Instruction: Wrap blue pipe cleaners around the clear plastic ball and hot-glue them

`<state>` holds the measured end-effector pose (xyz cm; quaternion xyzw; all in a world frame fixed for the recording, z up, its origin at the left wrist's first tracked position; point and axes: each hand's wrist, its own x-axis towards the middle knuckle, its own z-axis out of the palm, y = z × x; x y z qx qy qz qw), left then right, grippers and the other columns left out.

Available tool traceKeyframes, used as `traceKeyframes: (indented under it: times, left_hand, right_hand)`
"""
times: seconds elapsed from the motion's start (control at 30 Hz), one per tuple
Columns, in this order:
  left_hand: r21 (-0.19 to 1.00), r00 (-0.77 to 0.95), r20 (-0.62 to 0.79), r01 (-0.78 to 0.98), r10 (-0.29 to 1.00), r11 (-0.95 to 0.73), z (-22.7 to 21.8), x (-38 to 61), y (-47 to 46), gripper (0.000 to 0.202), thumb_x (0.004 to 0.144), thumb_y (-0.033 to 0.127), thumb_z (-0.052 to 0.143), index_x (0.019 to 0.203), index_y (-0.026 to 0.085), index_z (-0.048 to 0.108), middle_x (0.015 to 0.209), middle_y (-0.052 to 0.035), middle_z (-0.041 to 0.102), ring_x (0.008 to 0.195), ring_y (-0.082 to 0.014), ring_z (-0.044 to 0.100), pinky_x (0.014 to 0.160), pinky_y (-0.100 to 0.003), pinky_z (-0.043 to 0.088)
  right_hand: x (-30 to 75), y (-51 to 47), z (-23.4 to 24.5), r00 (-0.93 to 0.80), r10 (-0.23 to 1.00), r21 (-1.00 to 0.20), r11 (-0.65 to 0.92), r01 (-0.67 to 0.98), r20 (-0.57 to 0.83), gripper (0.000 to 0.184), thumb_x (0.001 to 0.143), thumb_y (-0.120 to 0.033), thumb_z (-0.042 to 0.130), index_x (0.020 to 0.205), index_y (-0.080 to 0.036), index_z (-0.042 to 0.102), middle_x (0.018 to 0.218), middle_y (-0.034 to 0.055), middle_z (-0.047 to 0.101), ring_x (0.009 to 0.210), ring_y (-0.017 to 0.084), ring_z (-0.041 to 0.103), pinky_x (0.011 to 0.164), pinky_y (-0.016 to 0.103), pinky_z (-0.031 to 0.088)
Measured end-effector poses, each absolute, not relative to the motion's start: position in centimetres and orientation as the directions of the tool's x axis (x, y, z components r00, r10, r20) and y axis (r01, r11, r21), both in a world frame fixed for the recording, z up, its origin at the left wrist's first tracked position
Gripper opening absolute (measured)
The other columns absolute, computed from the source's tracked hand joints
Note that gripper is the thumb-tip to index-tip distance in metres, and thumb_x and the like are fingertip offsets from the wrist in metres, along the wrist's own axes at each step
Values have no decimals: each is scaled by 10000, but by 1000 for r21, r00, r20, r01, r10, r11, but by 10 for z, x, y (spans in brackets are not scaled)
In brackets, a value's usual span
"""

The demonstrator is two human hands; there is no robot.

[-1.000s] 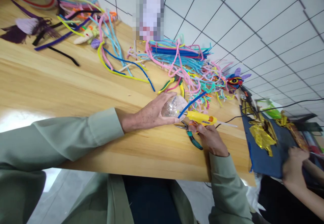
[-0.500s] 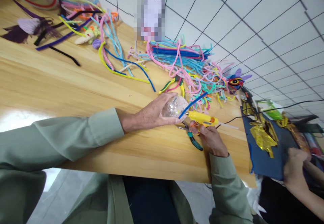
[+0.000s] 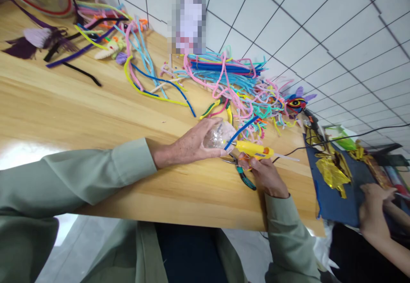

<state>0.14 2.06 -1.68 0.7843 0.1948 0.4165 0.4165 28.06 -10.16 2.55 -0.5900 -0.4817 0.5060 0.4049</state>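
1. 2 hands meet low over the worktop (image 3: 80, 112): the left hand (image 3: 192, 146) wraps a clear ball (image 3: 219, 137) with a blue pipe cleaner (image 3: 241, 130) against it, and the right hand (image 3: 267, 176) grips a yellow glue gun (image 3: 254, 150), its nozzle at that joint
2. Glue could burn the left fingertips, which lie just beside the nozzle
3. The cable (image 3: 352, 137) trails right near a co-worker's hand (image 3: 373, 202); a snag there could jerk the gun
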Motion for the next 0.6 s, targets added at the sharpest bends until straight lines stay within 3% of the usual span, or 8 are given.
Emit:
traceKeyframes:
  times: [0.27,0.4,0.5,0.6]
  left_hand:
    - [831,573,474,-38,669,-555,-20,0,23,885,925,591,853,1643,234,477,1629,-191,614,1529,-384,608,1293,-599,516]
    - [832,597,440,10,671,-555,-17,-5,22,896,917,569,868,1643,235,462,1644,-187,604,1528,-380,613,1292,-600,519]
    - [823,616,399,86,679,-562,-16,-8,22,880,934,548,852,1646,231,444,1669,-186,579,1554,-373,590,1313,-595,500]
    - [807,626,394,114,673,-580,-17,-9,23,844,937,569,835,1614,222,469,1660,-188,582,1561,-377,582,1323,-601,489]
  right_hand:
    - [273,-98,27,24,977,-969,-211,132,-210,553,812,-792,871,904,-249,814,726,16,615,703,212,564,747,415,541]
    - [292,-92,38,105,990,-987,-106,119,-93,581,827,-834,810,936,-266,752,701,0,576,651,217,526,683,409,516]
    - [338,-98,49,326,938,-925,-14,380,119,442,909,-702,772,982,-269,716,880,24,665,819,235,619,802,392,537]
    - [390,-109,55,404,864,-658,-118,744,302,296,981,-513,666,1137,-263,692,1039,43,701,941,246,621,882,387,525]
